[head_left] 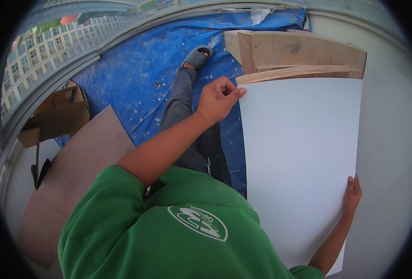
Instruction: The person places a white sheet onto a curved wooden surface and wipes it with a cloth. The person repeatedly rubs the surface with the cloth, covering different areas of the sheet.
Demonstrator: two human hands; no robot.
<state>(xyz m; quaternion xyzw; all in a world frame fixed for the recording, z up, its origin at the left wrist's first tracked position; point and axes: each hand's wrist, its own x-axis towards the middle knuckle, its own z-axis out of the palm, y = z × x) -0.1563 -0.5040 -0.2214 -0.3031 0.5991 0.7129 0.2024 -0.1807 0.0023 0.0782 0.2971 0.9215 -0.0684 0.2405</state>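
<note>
A large white sheet (301,149) lies to my right, its far edge lined up near a layered plywood edge (294,73). My left hand (216,100) pinches the sheet's far left corner, thumb on top and fingers curled at the plywood. Whether those fingers also grip the wood is hidden. Lower down, my right hand (353,193) holds the sheet's right edge, with fingertips on the white face. Beyond the sheet sits a pale wooden box-like piece (303,50) with a dark smudge on its panel.
A stained blue tarp (127,79) covers the floor ahead, under my sandalled foot (198,56). At left are a brown wooden board (80,162) and an open cardboard box (59,114). A window (52,56) runs along the far left; a pale wall (392,116) stands at right.
</note>
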